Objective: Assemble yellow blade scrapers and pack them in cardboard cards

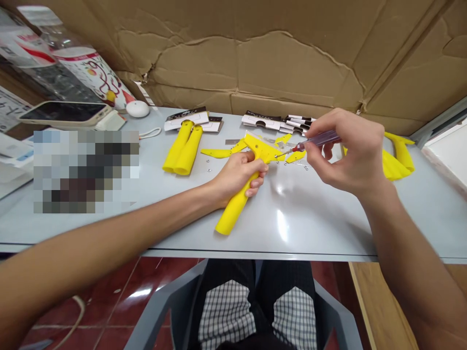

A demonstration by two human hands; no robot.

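Observation:
My left hand [242, 177] is wrapped round the handle of a yellow tool [233, 209], whose wider head points away from me. In my right hand [343, 150] is a screwdriver [321, 138] with a clear purplish handle, pinched between thumb and fingers. Its thin shaft points left, the tip close to the right side of the yellow head; whether they touch is too small to tell. Around the head lie small yellow pieces [216, 153], metal blades and several small nuts [209, 170] on the grey table [175, 209].
Two yellow handles [182, 148] lie left of centre. Behind are black-and-white cartons [260, 120]. More yellow parts [399, 158] are at the right. Bottles [91, 73], a phone [65, 113] and a white cable [150, 132] occupy the left. Cardboard [255, 63] stands behind the table.

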